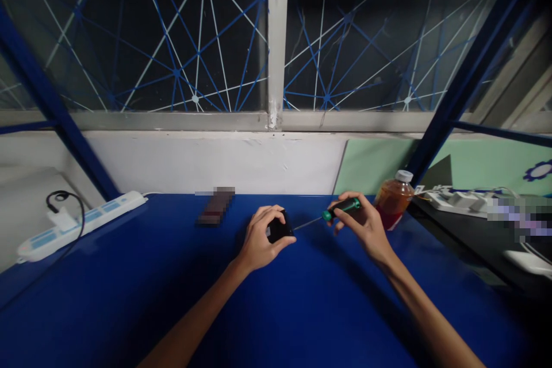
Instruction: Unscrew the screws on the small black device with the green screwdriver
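So, the blue table (pixel 276 310) has a white power strip (pixel 86 223) off to the left and a dark, pixelated thing (pixel 217 206) near the back edge. A bottle (pixel 393 200) of reddish stuff is just beside the right hand (pixel 364 221), which partly covers it; can't tell if they touch. That hand's got thumb and fingers pinching a screwdriver (pixel 347 206) by its green-and-black handle, shaft angled down leftward. Left hand (pixel 263 238) is curled, gripping a small black box (pixel 278 231) mid-table, with the screwdriver's tip at the box's right side.
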`<state>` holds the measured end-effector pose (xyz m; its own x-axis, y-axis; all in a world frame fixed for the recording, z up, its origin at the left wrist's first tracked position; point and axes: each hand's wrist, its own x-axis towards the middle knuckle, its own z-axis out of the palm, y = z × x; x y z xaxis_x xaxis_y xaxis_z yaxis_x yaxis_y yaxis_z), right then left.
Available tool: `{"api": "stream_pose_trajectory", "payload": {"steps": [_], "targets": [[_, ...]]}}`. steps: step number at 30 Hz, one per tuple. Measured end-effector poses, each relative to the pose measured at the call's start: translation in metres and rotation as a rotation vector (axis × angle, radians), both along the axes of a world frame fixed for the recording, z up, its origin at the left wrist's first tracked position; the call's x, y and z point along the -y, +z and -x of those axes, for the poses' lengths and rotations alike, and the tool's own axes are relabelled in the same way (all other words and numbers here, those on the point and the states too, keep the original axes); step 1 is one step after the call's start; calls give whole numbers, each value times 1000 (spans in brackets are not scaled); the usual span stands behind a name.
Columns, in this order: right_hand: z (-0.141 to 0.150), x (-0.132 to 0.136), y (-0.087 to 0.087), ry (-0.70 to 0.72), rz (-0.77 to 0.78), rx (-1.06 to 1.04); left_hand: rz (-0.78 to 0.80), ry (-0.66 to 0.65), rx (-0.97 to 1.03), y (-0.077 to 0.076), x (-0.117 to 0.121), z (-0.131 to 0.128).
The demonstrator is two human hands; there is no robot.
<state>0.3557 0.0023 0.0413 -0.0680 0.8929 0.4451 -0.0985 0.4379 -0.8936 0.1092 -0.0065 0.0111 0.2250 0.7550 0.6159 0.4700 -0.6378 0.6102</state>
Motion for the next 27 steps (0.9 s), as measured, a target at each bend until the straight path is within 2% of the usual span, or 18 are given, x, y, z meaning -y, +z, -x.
{"api": "stream_pose_trajectory", "payload": {"steps": [10, 14, 22, 24, 27], "targets": [[2, 3, 4, -130, 8, 117, 4, 13, -60, -3, -2, -1], [3, 1, -1, -182, -8, 149, 11, 27, -107, -6, -2, 0], [-3, -10, -12, -101, 48, 138, 13, 33, -314, -14, -6, -2], [-7, -13, -12, -152, 39, 131, 24, 4, -405, -15, -6, -3], [-15, -16, -12, -307, -5, 210, 28, -16, -496, -17, -6, -3]]}}
